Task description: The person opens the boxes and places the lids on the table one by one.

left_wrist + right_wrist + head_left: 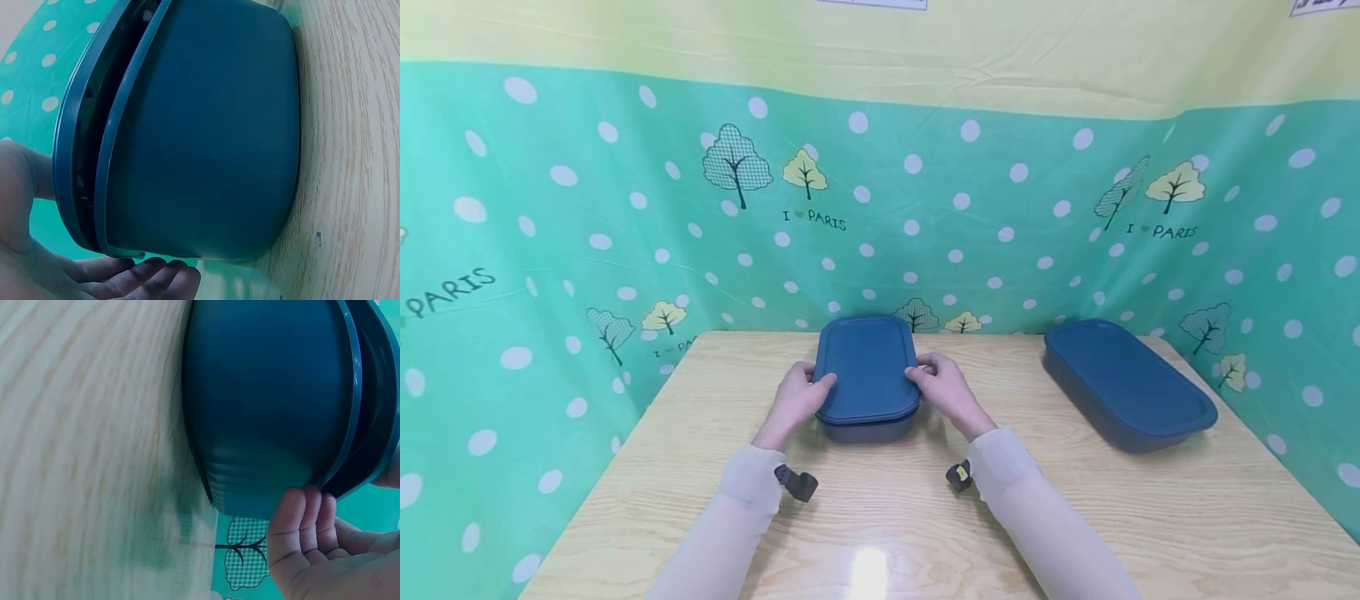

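A dark blue rectangular lid (867, 367) lies over a matching food container (868, 432) at the back middle of the table. Along the near side, a dark gap parts the lid rim (70, 144) from the container's rim in both wrist views. My left hand (797, 396) holds the lid's left edge, thumb over the top and fingers down beside the container. At the opposite edge my right hand (947, 387) grips the lid in the same way, its fingertips right at the container's rim in the right wrist view. The container's inside is hidden.
A longer dark blue container (1127, 387) with its lid on stands at the table's right side. Behind the wooden table (700, 492) hangs a green and yellow dotted curtain (940, 183), which also runs along both sides. Small black devices (797, 483) are strapped at both wrists.
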`<state>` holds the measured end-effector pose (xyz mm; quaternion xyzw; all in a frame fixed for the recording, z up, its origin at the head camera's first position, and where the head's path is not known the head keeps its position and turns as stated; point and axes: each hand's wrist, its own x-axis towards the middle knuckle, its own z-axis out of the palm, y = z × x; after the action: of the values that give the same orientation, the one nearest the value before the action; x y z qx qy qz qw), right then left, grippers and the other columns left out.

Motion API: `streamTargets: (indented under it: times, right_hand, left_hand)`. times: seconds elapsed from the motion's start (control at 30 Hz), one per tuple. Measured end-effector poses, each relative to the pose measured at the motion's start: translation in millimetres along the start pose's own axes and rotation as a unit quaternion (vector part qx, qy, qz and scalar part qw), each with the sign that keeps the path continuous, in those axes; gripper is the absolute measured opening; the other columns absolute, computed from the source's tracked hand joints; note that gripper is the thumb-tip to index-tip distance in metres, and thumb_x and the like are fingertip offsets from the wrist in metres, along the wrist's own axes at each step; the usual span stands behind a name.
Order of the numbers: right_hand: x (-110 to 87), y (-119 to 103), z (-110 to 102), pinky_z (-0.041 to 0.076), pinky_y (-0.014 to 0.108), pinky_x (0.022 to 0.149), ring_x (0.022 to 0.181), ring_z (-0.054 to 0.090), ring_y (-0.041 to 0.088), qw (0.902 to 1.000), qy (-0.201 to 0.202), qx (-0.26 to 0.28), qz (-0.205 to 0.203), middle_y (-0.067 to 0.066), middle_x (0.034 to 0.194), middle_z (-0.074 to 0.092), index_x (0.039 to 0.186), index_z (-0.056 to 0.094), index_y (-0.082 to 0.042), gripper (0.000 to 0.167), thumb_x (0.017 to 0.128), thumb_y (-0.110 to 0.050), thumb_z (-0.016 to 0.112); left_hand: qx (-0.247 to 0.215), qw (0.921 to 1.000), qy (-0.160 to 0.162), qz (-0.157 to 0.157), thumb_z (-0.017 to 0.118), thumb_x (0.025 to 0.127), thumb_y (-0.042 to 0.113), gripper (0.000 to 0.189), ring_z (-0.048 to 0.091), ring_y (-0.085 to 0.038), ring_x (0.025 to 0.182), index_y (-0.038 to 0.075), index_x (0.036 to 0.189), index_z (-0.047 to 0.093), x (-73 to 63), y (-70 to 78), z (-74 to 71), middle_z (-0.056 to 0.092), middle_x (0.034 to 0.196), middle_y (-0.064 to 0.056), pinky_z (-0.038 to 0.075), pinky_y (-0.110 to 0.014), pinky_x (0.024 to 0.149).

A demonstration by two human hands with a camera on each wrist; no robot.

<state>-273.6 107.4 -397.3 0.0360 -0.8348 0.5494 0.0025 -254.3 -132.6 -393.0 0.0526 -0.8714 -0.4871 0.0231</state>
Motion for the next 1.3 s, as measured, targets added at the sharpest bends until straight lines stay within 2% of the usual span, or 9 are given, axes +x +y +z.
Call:
streamTargets:
  times: [0.13,0.37,0.53,0.7,0.93,1.1,1.3]
  right_hand:
    - [-0.7,-2.0,-0.2,0.052,0.032,0.070,0.082,0.061,0.020,0.9999,0.000,0.013,-0.001,0.013,0.096,0.063,0.127,0.054,0.003,0.044,0.091,-0.023,0.061]
    - [-2.6,-3.5,-0.9,0.052,0.044,0.078,0.081,0.060,0.021,0.9996,-0.007,0.023,0.013,0.012,0.095,0.063,0.128,0.053,0.003,0.045,0.091,-0.022,0.062]
    - [-2.6,-4.0,-1.2,0.051,0.048,0.080,0.082,0.061,0.021,0.9992,-0.009,0.034,0.018,0.013,0.096,0.064,0.128,0.052,0.003,0.046,0.090,-0.021,0.062]
    - [-2.6,-4.0,-1.2,0.050,0.050,0.080,0.081,0.060,0.021,0.9988,-0.010,0.042,0.021,0.012,0.094,0.064,0.127,0.053,0.002,0.045,0.090,-0.021,0.063]
    - [-2.0,-2.8,-0.7,0.051,0.050,0.078,0.079,0.061,0.021,0.9988,-0.007,0.045,0.020,0.012,0.093,0.064,0.125,0.054,0.002,0.043,0.090,-0.020,0.063]
    - [-1.7,-2.4,-0.2,0.051,0.049,0.077,0.078,0.061,0.020,0.9989,-0.007,0.043,0.016,0.012,0.093,0.063,0.126,0.054,0.001,0.043,0.090,-0.021,0.062]
    - [-1.8,-3.3,-0.1,0.051,0.049,0.077,0.078,0.061,0.020,0.9989,-0.007,0.043,0.017,0.012,0.092,0.063,0.126,0.054,0.001,0.043,0.090,-0.021,0.062]
  left_hand:
    - [0.003,1.0000,-0.003,-0.001,0.055,0.094,0.026,0.048,0.055,-0.035,0.107,-0.009,0.126,0.045,-0.3,-0.2,0.0,0.055,0.116,-0.024,0.046,-0.046,0.090]
    - [0.008,0.9999,-0.007,-0.007,0.054,0.094,0.028,0.051,0.055,-0.036,0.110,-0.009,0.128,0.045,-1.8,0.1,0.0,0.055,0.119,-0.025,0.046,-0.048,0.092]
    - [0.019,0.9998,-0.005,-0.001,0.054,0.094,0.028,0.050,0.056,-0.036,0.108,-0.009,0.127,0.046,-2.2,-0.4,0.1,0.056,0.118,-0.026,0.046,-0.048,0.091]
    - [0.045,0.9987,0.003,0.023,0.054,0.093,0.029,0.051,0.055,-0.038,0.111,-0.009,0.126,0.047,-3.8,0.0,-0.3,0.056,0.120,-0.027,0.046,-0.048,0.092]
    - [0.077,0.9947,0.017,0.067,0.057,0.092,0.026,0.053,0.052,-0.041,0.115,-0.012,0.127,0.047,-10.6,8.9,-1.8,0.053,0.124,-0.030,0.044,-0.051,0.095]
    - [0.123,0.9886,0.022,0.084,0.058,0.091,0.029,0.055,0.049,-0.041,0.117,-0.009,0.130,0.048,-16.5,14.4,-0.9,0.050,0.125,-0.029,0.043,-0.051,0.096]
    - [0.173,0.9769,0.053,0.113,0.062,0.088,0.030,0.049,0.053,-0.038,0.105,-0.006,0.120,0.056,-26.3,22.5,1.2,0.055,0.115,-0.025,0.047,-0.049,0.085]
